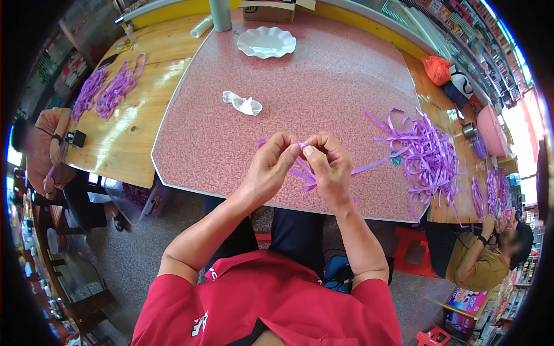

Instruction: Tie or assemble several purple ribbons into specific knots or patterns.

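My left hand (270,167) and my right hand (329,166) meet above the near edge of a pink speckled table (323,81). Both pinch a thin purple ribbon strip (304,173) between thumb and fingers. Loose ends of the strip hang below my hands and trail off to the right toward a big heap of purple ribbon strips (427,153) on the table's right side. My forearms come up from the lower edge, above my red shirt.
A crumpled white wrapper (242,103) and a white scalloped plate (266,41) lie farther back. More purple ribbons (109,89) sit on the wooden table at left. One person sits at left (43,153), another at right (482,254). An orange bag (437,69) lies at right.
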{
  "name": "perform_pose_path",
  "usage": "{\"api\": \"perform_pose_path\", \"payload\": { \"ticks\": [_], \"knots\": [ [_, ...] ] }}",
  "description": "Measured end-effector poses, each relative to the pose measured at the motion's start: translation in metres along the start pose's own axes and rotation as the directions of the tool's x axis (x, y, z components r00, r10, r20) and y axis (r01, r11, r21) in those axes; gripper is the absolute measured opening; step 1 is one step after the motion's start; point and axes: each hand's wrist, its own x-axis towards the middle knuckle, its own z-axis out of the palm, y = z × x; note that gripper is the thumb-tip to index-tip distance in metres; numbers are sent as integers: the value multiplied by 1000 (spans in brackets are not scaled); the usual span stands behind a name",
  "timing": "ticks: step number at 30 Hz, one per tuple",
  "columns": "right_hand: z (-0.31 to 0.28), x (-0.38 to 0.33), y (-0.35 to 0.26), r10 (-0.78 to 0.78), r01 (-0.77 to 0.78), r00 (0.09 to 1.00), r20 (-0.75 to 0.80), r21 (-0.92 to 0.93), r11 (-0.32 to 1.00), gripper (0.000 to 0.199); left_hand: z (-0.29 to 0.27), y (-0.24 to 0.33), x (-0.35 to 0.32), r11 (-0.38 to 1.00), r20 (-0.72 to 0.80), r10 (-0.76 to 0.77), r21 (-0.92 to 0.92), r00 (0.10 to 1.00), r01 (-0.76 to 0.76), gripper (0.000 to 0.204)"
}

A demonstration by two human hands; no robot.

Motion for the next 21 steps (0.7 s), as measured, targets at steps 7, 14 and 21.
{"api": "perform_pose_path", "payload": {
  "ticks": [7,14,21],
  "knots": [
    [-1,4,3,144,-151,987,76,82,985,11,-1,-3,0,943,64,-186,-269,980,196,15],
    [-3,0,-3,314,-343,939,138,408,846,11,6,3,3,829,-88,469,386,879,-404,17],
    [-4,-5,-4,325,-338,940,107,449,827,10,1,-3,8,721,-22,604,442,797,-534,28]
  ]
}}
